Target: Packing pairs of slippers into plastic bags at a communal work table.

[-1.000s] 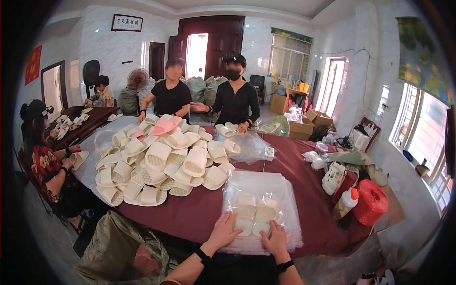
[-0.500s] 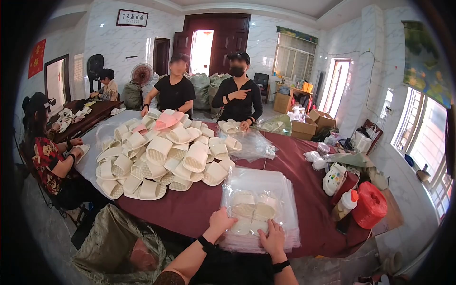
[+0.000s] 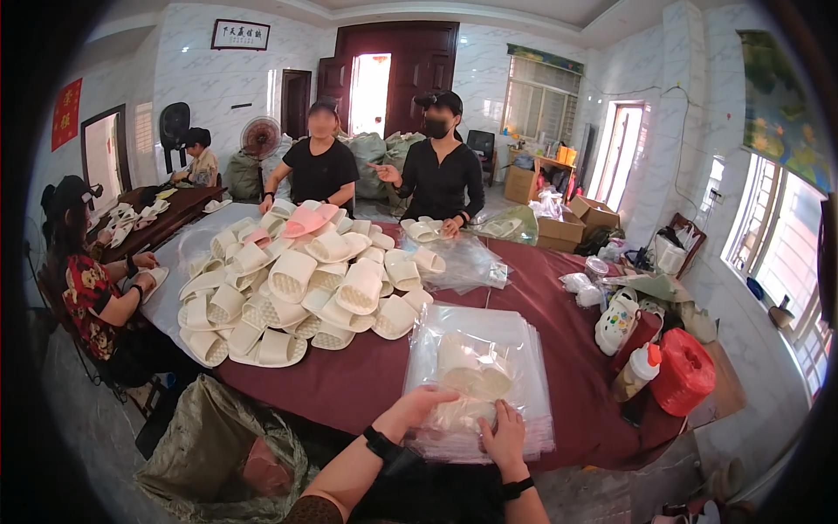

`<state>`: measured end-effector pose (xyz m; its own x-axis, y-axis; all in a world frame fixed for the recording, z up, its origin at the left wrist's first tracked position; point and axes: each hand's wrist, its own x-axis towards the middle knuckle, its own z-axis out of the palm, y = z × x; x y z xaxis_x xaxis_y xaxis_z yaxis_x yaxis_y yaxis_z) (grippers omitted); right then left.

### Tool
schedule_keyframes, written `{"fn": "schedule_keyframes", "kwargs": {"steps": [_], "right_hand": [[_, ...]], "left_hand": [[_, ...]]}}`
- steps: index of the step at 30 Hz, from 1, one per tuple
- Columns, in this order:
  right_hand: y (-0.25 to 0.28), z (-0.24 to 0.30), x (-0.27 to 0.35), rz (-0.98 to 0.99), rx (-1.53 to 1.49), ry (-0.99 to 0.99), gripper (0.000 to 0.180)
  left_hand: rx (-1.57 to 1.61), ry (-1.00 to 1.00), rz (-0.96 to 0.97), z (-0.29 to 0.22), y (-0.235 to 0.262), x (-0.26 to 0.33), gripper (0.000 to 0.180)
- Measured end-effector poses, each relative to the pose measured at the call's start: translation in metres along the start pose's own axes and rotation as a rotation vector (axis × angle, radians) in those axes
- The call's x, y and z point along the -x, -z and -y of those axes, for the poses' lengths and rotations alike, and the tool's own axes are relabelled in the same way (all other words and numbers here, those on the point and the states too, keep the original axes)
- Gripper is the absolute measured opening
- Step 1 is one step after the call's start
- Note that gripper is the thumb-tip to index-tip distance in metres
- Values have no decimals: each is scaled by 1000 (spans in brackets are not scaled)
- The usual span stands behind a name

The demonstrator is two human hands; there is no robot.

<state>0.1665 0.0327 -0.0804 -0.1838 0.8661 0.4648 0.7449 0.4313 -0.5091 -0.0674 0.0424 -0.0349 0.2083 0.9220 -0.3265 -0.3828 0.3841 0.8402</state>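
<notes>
A pair of cream slippers (image 3: 476, 377) lies inside a clear plastic bag, on top of a stack of clear plastic bags (image 3: 528, 441) at the table's near edge. From the left, my left hand (image 3: 417, 409) grips the near left side of the bagged slippers, fingers pointing right. My right hand (image 3: 504, 437) rests on the bag's near right part, its fingers stretched out and its thumb apart. Glare on the plastic blurs the slippers' outline. Left of the bags rises a big heap of cream slippers (image 3: 292, 278), with a pink slipper (image 3: 310, 220) on top.
The table has a dark red cloth (image 3: 572, 367). To the right stand a red roll of twine (image 3: 685, 371), a bottle (image 3: 637, 371) and a white clog (image 3: 616, 319). An open sack (image 3: 218, 437) sits on the floor at left. Co-workers (image 3: 441, 175) are around the tables.
The bagged slippers have turned and shifted slightly to the right, now closer together. My left hand has moved up and right onto them. A co-worker's pointing hand has swung left.
</notes>
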Motion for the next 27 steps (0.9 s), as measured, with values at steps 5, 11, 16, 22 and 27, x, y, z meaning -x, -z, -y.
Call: {"fn": "schedule_keyframes", "kwargs": {"steps": [5, 11, 16, 22, 27], "right_hand": [[-4, -3, 3, -30, 10, 13, 59], [-2, -3, 5, -180, -188, 20, 56], [3, -8, -3, -392, -551, -62, 67], [27, 6, -9, -118, -741, -366, 78], [45, -4, -4, 172, -892, -434, 53]], "left_hand": [[-279, -408, -47, 51, -5, -27, 41], [7, -174, -175, 57, -12, -14, 40], [369, -193, 73, 39, -7, 13, 46], [396, -149, 303, 49, 5, 22, 52], [228, -93, 358, 48, 0, 38, 52]]}}
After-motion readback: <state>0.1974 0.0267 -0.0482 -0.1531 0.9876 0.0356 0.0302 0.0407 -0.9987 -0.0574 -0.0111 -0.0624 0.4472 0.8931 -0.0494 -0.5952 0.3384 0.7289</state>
